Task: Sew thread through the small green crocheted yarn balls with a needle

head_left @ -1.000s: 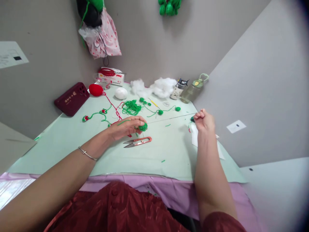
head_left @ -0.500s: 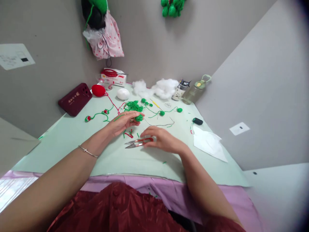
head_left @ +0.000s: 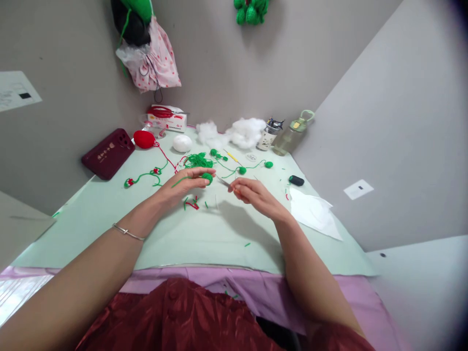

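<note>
Between the thumb and fingers of my left hand (head_left: 185, 184) is a small green crocheted ball (head_left: 207, 178). A green yarn end lies across the back of that hand. My right hand (head_left: 254, 194) is wrapped round a pair of thread snips (head_left: 224, 182), whose blades point left at the ball, a short gap away. The snips' handle is mostly hidden in the fingers. Behind the hands lies a tangle of green yarn (head_left: 199, 160). Green and red yarn scraps (head_left: 192, 204) lie on the table in front of my left hand.
Farther back are a red yarn ball (head_left: 144, 139), a white ball (head_left: 182, 143), white stuffing (head_left: 245, 133), a yellow crochet hook (head_left: 232, 157), a pen cup (head_left: 267, 138) and a bottle (head_left: 291, 138). A dark red phone case (head_left: 108, 153) stands left; white paper (head_left: 314, 214) lies right.
My right hand has picked up the snips from the table and raised them toward the green ball. My left hand still holds the ball. The view has shifted slightly.
</note>
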Demonstrator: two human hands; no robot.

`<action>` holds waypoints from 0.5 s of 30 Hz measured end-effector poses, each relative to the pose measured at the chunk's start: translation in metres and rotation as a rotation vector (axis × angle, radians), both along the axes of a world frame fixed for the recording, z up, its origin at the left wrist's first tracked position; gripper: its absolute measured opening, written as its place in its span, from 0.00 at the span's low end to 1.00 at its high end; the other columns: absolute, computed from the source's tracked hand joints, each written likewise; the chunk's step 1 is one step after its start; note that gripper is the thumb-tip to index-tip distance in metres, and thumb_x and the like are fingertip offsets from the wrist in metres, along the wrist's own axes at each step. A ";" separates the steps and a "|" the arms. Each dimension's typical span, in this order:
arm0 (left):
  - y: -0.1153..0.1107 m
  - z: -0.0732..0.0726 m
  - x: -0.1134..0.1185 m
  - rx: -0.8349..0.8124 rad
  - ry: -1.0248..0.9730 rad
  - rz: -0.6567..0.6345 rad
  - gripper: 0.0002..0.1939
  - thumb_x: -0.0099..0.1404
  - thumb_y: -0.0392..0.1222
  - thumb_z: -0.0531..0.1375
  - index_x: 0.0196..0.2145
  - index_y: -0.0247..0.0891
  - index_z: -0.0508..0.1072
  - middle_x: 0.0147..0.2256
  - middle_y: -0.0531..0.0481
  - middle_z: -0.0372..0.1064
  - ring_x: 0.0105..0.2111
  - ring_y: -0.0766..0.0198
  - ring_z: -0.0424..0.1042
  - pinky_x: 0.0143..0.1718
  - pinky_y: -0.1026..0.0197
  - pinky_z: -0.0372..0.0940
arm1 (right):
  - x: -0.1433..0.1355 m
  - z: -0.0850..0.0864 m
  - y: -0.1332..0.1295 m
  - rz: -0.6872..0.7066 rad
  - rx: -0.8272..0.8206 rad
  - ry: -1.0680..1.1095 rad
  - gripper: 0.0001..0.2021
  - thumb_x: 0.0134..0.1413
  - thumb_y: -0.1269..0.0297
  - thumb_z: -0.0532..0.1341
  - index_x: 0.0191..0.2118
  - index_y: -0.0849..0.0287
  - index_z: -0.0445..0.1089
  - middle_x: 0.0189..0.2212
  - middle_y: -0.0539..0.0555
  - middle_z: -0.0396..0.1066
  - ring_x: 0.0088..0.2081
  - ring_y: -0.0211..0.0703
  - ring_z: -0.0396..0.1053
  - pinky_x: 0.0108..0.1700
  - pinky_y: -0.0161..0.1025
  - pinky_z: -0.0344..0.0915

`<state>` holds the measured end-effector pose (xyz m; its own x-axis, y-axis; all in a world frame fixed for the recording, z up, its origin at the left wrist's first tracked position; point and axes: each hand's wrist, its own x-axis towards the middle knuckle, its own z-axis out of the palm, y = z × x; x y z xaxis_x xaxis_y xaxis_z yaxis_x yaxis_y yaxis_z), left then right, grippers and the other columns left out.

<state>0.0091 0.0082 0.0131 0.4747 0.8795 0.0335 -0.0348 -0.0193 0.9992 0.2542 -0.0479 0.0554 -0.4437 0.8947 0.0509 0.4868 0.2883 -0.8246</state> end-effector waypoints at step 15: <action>-0.002 -0.002 0.002 0.166 0.106 -0.060 0.28 0.59 0.51 0.68 0.57 0.48 0.76 0.62 0.47 0.68 0.54 0.49 0.68 0.54 0.52 0.63 | -0.008 -0.007 0.005 -0.177 -0.011 -0.107 0.24 0.63 0.44 0.56 0.36 0.61 0.75 0.23 0.47 0.56 0.27 0.36 0.53 0.30 0.36 0.50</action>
<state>0.0110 0.0058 0.0115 0.5343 0.8363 0.1229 0.0639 -0.1850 0.9807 0.2463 -0.0427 0.0483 -0.2822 0.9594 0.0017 0.6137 0.1819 -0.7683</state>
